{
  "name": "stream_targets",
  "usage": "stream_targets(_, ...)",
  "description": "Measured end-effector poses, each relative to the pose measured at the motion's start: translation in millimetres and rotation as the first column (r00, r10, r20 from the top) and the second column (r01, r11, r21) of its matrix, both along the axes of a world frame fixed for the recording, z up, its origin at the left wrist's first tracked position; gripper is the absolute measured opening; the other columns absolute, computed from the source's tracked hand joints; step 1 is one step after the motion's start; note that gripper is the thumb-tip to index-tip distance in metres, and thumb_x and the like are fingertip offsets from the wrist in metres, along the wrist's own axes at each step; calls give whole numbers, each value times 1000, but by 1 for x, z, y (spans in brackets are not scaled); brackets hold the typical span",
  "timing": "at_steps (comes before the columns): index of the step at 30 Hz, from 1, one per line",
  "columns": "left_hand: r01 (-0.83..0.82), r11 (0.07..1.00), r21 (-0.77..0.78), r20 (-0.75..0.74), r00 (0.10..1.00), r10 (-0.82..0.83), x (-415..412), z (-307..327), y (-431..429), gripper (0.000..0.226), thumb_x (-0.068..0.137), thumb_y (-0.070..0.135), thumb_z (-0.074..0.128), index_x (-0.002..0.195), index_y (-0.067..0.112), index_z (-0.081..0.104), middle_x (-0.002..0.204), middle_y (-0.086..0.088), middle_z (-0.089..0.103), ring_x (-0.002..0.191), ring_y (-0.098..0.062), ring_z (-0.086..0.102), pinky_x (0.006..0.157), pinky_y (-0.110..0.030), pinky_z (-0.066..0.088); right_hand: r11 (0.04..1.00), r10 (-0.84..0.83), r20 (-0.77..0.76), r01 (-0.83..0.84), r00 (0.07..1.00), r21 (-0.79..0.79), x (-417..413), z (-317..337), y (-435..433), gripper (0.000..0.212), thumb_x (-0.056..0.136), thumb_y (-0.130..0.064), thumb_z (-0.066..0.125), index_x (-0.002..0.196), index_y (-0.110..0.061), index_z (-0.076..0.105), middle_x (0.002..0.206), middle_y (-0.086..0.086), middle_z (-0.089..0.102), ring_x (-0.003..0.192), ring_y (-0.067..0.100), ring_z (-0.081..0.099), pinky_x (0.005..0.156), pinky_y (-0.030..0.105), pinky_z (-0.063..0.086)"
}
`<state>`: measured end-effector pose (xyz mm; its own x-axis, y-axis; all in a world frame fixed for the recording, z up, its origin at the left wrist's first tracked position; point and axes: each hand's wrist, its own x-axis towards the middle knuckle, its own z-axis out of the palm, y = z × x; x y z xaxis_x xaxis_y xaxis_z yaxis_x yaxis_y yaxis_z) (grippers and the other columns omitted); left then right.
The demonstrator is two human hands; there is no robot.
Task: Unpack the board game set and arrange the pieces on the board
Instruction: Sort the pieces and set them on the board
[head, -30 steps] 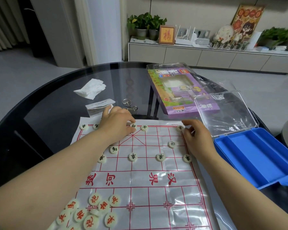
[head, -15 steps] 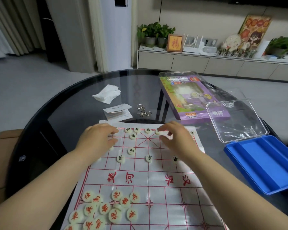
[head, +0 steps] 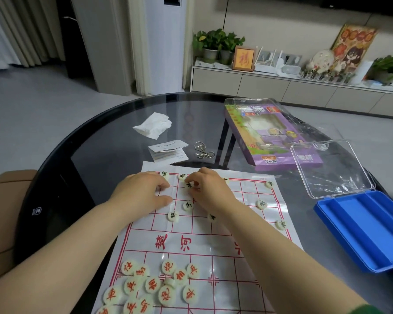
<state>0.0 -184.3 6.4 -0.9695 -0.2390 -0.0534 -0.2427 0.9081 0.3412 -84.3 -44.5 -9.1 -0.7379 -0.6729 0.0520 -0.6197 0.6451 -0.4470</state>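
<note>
Round dark glass table [head: 100,155], grey floor [head: 32,109] around it. A low cabinet [head: 281,89] on the far wall carries potted plants [head: 216,41] and a framed picture [head: 244,58]; curtains [head: 14,30] far left. On the glass beyond the board: crumpled tissue [head: 153,125], folded leaflet [head: 168,150], metal ring puzzle [head: 201,150] just beside the leaflet. Purple box [head: 266,137] sits right of centre. Blue case [head: 368,234] lies open at the right edge, its clear lid [head: 331,168] folded back and covering the box's near corner in this view. Paper board [head: 197,264] with a red grid lies flat at the near edge. Red-lettered pieces [head: 159,284] form a loose heap on its near-left part, several touching. Spread black-lettered pieces [head: 261,203] sit apart across the far half. Both hands are palm-down over the far-left part of the board, close together. Right hand [head: 209,189]: fingers curled, tips pinching one black-lettered piece [head: 188,185] just short of the far row. Left hand [head: 143,193]: fingers curled, thumb out along the board; cannot tell whether it holds anything.
</note>
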Motion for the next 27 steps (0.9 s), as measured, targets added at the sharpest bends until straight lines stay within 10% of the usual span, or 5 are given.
stream_targets(27,91,992,93,-82,993,-84,-11,7,18,42,84,26,61,124,33,50,95,17,50,90,-8,50,72,-16,39,960,-277,-3,277,961,47,-50,15,96,24,86,-18,58,108,-10,64,107,5,64,107,21,42,73,24,29)
